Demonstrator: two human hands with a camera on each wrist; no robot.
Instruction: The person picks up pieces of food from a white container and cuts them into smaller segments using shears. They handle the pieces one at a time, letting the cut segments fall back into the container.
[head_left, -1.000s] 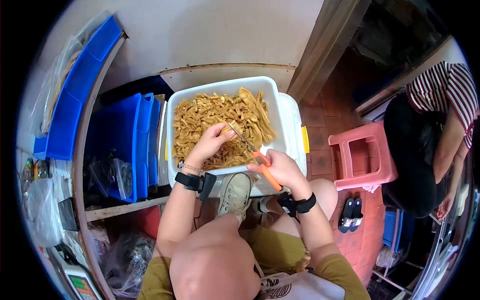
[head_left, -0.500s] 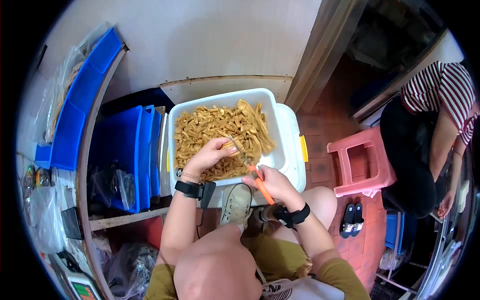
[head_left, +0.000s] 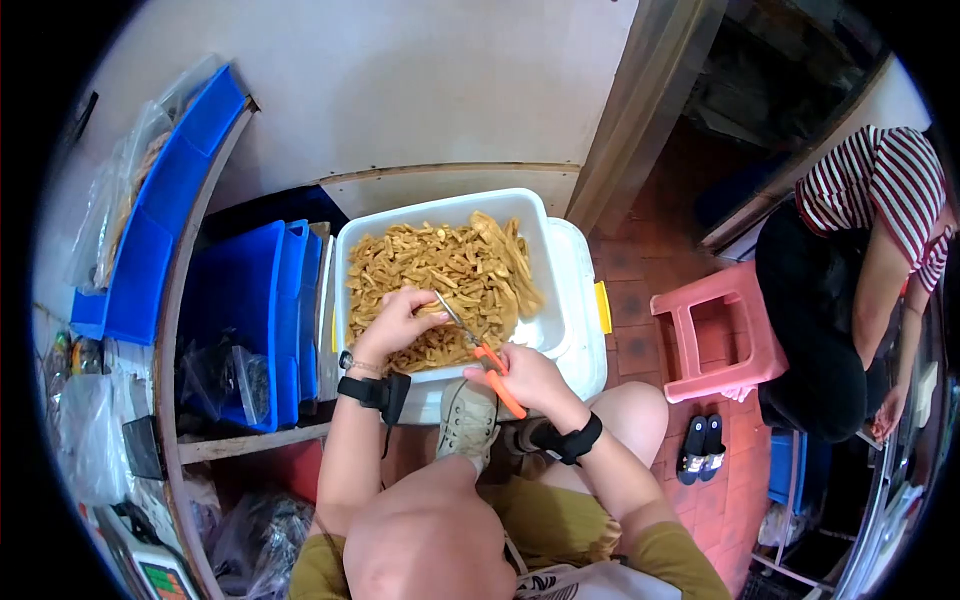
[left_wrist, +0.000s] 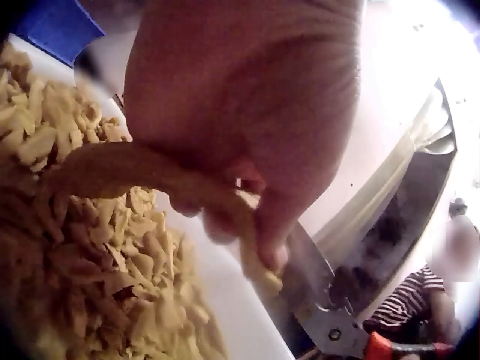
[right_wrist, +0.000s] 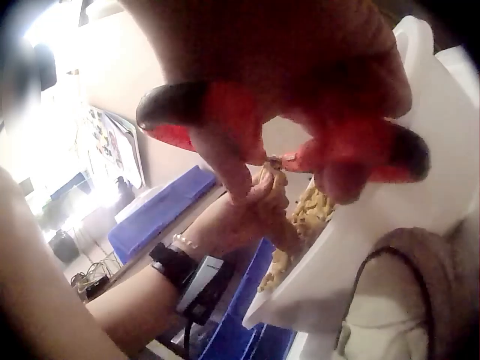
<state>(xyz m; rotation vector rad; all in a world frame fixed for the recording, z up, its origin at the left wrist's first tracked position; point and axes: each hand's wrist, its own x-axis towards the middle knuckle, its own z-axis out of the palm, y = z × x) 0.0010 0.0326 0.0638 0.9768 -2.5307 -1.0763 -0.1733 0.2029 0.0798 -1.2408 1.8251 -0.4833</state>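
Observation:
My left hand [head_left: 398, 322] pinches a tan, wrinkled food strip [left_wrist: 112, 169] between thumb and fingers, above the white tub [head_left: 440, 207]. One end of the strip sticks out past the thumb, close to the scissor blades. The orange-handled scissors [head_left: 508, 393] are in my right hand [head_left: 532, 380], with fingers through the handle loops. Their blades point up and left toward the left fingertips. Cut tan pieces [head_left: 400, 255] fill most of the tub, and longer uncut strips [head_left: 500, 250] lie at its right side.
The tub stands on a white lidded box [head_left: 582, 300] with a yellow latch. Blue bins [head_left: 235, 310] stand on a shelf to the left. To the right are a pink stool [head_left: 715, 330], black slippers [head_left: 702, 450] and a seated person in a striped top [head_left: 870, 180]. My shoe [head_left: 467, 420] is just below the tub.
The head view has tilted, so the tub sits lower in it. Both hands have shifted slightly left over the tub, with the scissors following the left fingertips. Both holds are kept.

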